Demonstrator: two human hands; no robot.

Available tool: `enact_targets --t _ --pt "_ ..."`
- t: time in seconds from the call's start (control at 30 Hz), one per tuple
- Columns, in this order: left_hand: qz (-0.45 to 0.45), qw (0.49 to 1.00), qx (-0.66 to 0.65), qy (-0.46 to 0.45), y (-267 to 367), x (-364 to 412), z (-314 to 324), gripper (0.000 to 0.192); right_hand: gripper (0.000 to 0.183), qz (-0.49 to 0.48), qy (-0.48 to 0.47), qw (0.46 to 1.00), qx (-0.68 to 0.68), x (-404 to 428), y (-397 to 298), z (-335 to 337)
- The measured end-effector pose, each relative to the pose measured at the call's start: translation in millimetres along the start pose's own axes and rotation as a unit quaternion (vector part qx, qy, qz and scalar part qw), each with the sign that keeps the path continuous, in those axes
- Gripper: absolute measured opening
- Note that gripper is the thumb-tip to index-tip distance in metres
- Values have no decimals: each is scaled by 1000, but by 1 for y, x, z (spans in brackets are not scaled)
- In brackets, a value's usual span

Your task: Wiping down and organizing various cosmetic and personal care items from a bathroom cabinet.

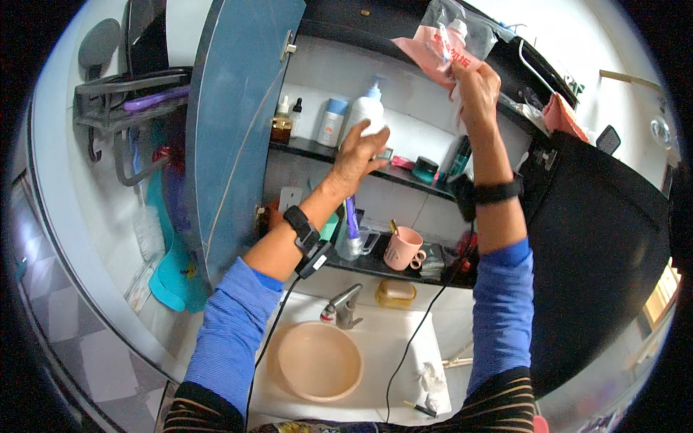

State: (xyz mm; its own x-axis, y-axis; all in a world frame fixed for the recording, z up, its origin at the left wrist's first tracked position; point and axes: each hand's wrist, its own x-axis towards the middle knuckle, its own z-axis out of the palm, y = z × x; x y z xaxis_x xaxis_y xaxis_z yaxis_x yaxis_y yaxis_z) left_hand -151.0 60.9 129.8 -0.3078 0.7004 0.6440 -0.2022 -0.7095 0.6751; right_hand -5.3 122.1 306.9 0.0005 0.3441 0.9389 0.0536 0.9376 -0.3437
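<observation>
My right hand [476,86] is raised at the cabinet's top and grips a clear and pink plastic bag [433,54]. The bag bears red writing and has a white-capped item inside. In front of the upper shelf, my left hand [360,154] has its fingers apart and nothing in them. Behind its fingertips stands a white pump bottle [365,111] with a light blue pump; whether they touch I cannot tell. A white bottle with a blue cap [331,123] is just left of it. Two dropper bottles, one amber [281,127], stand further left.
The blue cabinet door [238,108] stands open at left; a black panel [590,249] is at right. Below are a pink mug [403,249], soap in a yellow dish [395,294], a faucet [342,307] and a basin [320,361] in the sink. Cables hang from both wrists.
</observation>
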Motion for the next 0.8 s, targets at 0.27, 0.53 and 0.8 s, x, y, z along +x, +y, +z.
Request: enact_targets --t 0.27,0.53,0.8 --pt "-23 986 -166 -2 22 -130 31 45 17 69 -66 991 94 -237 -39 -28" --pt "-179 946 -265 51 -48 -267 -12 30 20 236 -260 934 63 -378 -31 -75" --pt "-306 906 -249 155 -78 -345 -27 28 21 354 -214 891 186 -420 -38 -120"
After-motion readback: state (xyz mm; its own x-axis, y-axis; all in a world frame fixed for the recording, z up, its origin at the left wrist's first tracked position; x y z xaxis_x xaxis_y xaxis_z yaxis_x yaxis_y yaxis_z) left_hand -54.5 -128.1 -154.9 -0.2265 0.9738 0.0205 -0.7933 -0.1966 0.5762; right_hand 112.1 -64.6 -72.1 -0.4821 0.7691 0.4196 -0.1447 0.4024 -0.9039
